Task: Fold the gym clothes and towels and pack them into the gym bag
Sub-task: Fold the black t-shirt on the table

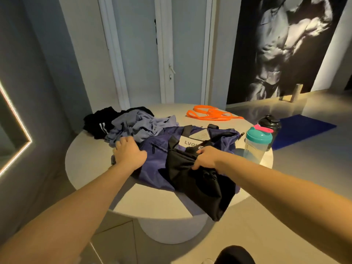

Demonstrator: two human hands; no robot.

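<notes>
While right hand point(206, 158) grips black garment point(200, 185) over purple gym bag point(152, 155), left hand point(129, 153) rests on bag's end, grasp unclear.

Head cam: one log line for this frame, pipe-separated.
stage: packing | left hand: on purple gym bag, grip unclear | right hand: grips black garment over bag | grey clothes: unfolded, on table

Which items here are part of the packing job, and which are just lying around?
Job in hand: purple gym bag; grey clothes pile; black striped garment; black cloth, gripped by the right hand.

Lying about: orange bands; teal-lidded shaker; black bottle; blue mat.
</notes>
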